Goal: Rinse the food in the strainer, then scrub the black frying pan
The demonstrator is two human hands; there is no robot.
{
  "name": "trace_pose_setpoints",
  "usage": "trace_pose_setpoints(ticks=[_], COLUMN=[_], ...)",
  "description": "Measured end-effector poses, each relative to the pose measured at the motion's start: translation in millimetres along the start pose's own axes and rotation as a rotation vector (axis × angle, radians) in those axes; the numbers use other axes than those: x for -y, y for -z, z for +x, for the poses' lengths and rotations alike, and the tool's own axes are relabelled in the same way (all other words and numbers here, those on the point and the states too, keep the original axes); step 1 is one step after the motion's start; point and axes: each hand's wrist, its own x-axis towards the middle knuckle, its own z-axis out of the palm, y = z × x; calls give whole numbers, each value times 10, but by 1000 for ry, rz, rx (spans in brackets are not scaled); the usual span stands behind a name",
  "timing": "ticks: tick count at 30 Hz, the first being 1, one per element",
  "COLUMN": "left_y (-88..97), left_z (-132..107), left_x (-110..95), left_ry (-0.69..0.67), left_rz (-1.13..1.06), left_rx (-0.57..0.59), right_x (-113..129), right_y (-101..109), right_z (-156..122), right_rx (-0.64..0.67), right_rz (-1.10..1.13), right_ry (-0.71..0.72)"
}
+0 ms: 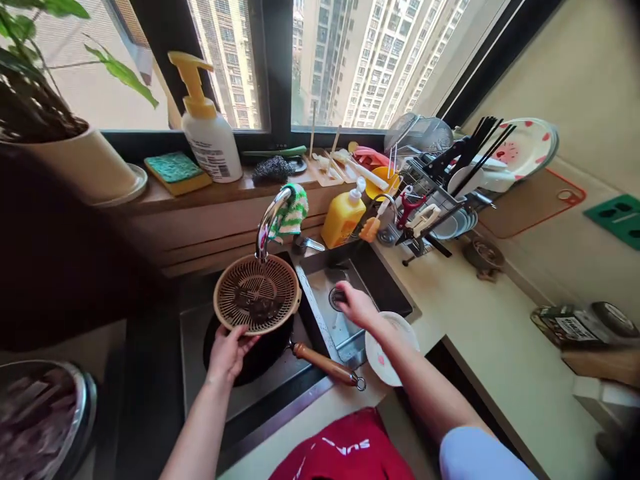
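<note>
My left hand [227, 353] grips the near rim of a round tan strainer basket [257, 293], fingers curled under the edge and thumb on top, holding it tilted over the left sink basin. Something dark lies inside the basket. Beneath it sits a black pan [260, 357] whose wooden handle [325, 363] points right across the divider. My right hand [354, 303] reaches down into the right basin, fingers bent loosely near the drain [336, 298]; I can't tell whether they hold anything. A white plate [387, 363] rests on the counter edge just under that forearm. The faucet [267, 223] arches above the basket, with a green striped cloth [293, 210] draped over it. Beyond stands a yellow dish-soap bottle [343, 217], then a dish rack [440, 193] with plates and chopsticks to the right. On the windowsill are a white pump bottle [210, 137], a green sponge [175, 170] and a potted plant [65, 150].
</note>
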Motion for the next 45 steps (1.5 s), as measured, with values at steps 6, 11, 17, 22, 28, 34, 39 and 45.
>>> trace_pose_setpoints(ticks=[6,11,17,22,28,34,39,45], left_y=[-37,-125,-121,-107,-57,-50,-57,-55], left_z=[-26,-117,-196,-272,-155,21,64,63], left_x=[1,-16,-31,-84,-154,-149,-162,-181], left_ry=[20,35,-2,-43,-79,-27,-22,-40], left_rz=[-36,-43,-44,-31,-53,-101,-124,-156], left_rx=[12,10,22,29,-5,-11,-4,-7], right_x=[-1225,-1362,-247,886,1135,1236,1270,1260], right_y=[149,3,-159,-540,-784,-899,-992,-952], right_z=[-902,-1070,-238,716,1356,1603,1631,1449], right_rx=[42,-32,-161,112,215,247,232,278], right_rz=[-18,110,181,-65,-30,244,255,130], right_ry=[-206,-39,185,336,280,247,205,327])
